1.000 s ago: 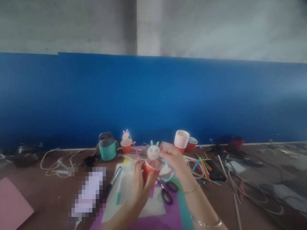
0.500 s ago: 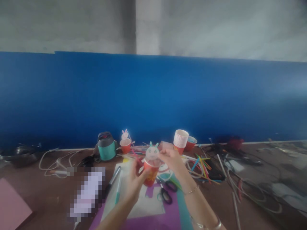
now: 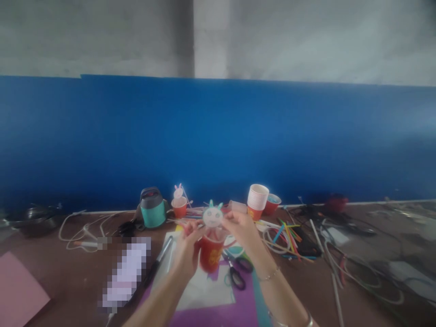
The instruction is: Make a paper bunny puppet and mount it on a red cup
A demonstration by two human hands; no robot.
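Observation:
A white round paper face [image 3: 213,217] with green ears and a drawn face stands above the rim of a red paper cup [image 3: 210,254]. Its right edge is pinched between the fingers and thumb of my right hand [image 3: 243,229]. My left hand [image 3: 187,250] is closed at the cup's left upper side, its thumb close to the face's lower left edge. Whether those fingertips touch the face too, I cannot tell. The cup is slightly tilted, over white paper [image 3: 200,297] and a purple sheet [image 3: 213,318]. Black-handled scissors [image 3: 236,278] lie right of the cup.
Behind stand a teal container [image 3: 153,212], a red cup with a pink-eared face [image 3: 178,194] and a stack of paper cups [image 3: 257,200]. Coloured sticks [image 3: 289,238] and cables [image 3: 361,281] lie to the right. A marker [image 3: 160,259] and pink paper [image 3: 22,290] are on the left.
The face and cup have shifted slightly left and tilted. My left hand has moved up toward the cup's rim. My right hand keeps its pinch on the face.

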